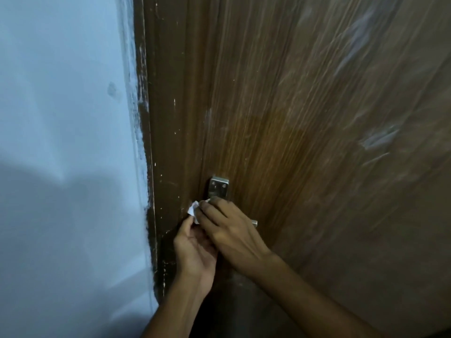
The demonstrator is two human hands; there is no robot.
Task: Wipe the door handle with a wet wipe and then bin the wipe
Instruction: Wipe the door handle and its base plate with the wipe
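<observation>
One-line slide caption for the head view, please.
Both hands, left hand and right hand, hold a white wipe at the metal door handle.

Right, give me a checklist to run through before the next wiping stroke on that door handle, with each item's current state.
1. Wet wipe in hand: ok, pinched between the fingertips of both hands.
2. Right hand on the door handle: ok, it covers the lever; only the lever's end shows.
3. Left hand clear of the lever: ok, it sits below and left, near the door edge.
4. Wipe touching the lever: cannot tell, the right hand hides the contact.
5. Metal backplate wiped: cannot tell; it lies bare above the hands.
6. Bin within reach: cannot tell, none in view.
</observation>
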